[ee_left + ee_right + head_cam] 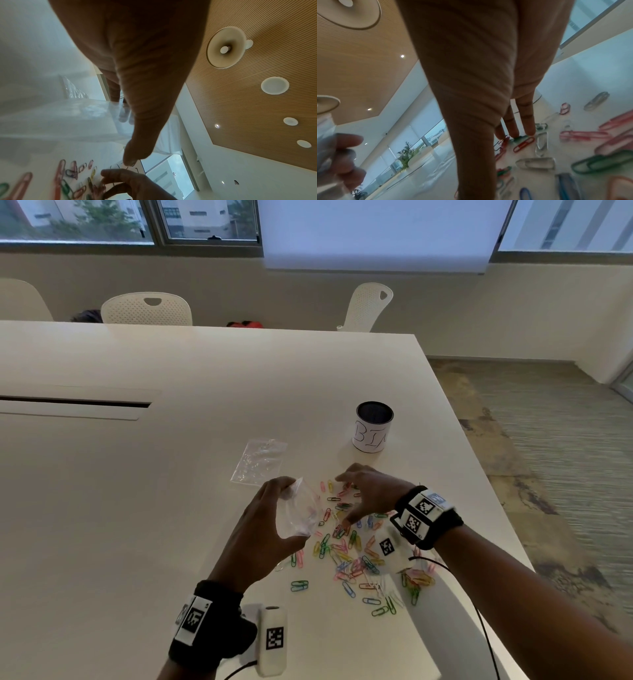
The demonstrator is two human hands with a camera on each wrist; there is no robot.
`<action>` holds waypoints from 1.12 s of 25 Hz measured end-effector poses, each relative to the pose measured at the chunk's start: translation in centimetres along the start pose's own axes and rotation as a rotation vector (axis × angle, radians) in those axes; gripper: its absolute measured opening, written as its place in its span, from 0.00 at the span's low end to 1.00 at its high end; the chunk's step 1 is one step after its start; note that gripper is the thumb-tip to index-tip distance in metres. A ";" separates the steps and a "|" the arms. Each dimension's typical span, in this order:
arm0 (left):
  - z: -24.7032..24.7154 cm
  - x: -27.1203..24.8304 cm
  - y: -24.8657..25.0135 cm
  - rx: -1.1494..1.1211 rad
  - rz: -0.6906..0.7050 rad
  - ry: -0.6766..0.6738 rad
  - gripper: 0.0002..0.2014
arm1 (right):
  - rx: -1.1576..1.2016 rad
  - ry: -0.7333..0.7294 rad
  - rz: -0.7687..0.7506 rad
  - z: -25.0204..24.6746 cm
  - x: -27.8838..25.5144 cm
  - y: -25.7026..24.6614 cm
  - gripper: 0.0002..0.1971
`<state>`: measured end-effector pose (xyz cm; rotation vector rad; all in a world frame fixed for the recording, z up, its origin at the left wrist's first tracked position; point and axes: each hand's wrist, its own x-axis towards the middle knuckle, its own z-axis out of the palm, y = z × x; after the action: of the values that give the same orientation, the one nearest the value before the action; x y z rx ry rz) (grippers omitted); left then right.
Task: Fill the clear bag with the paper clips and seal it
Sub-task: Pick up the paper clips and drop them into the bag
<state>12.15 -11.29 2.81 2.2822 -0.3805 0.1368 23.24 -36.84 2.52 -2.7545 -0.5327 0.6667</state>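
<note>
Two clear bags: the left hand [263, 529] grips one bag [301, 513]; a second bag [258, 462] lies flat at 11 o'clock. Dozens of paper clips [356, 556] litter the counter [171, 474]. The right wrist view alone shows the right hand [371, 491] with straight fingers [529, 121] touching clips.

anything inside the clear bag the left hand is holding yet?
Few if any. Through the clear bag in the left hand, faint pink and colored shapes show, but they may be paper clips on the table behind. The fingers cover its lower part.

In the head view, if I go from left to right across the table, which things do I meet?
Left hand → clear bag it holds → scattered paper clips → right hand over them. A second bag and the labelled can lie farther back.
</note>
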 end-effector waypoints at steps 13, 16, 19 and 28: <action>0.3 1.2 -1.5 -0.006 -0.067 0.024 0.41 | -0.071 0.100 -0.206 1.6 -0.3 -1.9 0.08; 0.6 1.5 -1.6 -0.006 -0.067 0.024 0.41 | -0.127 0.116 -0.220 2.0 0.0 -2.1 0.05; 0.9 1.6 -1.8 -0.012 -0.068 0.021 0.41 | -0.132 0.138 -0.224 2.0 0.1 -1.7 0.02; 1.5 1.6 -2.0 -0.036 -0.095 0.019 0.42 | 0.640 0.220 -0.041 -0.1 -2.4 0.8 0.05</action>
<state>14.24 -11.50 0.78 2.2574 -0.2617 0.1022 21.56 -38.56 3.28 -2.1679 -0.2634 0.4191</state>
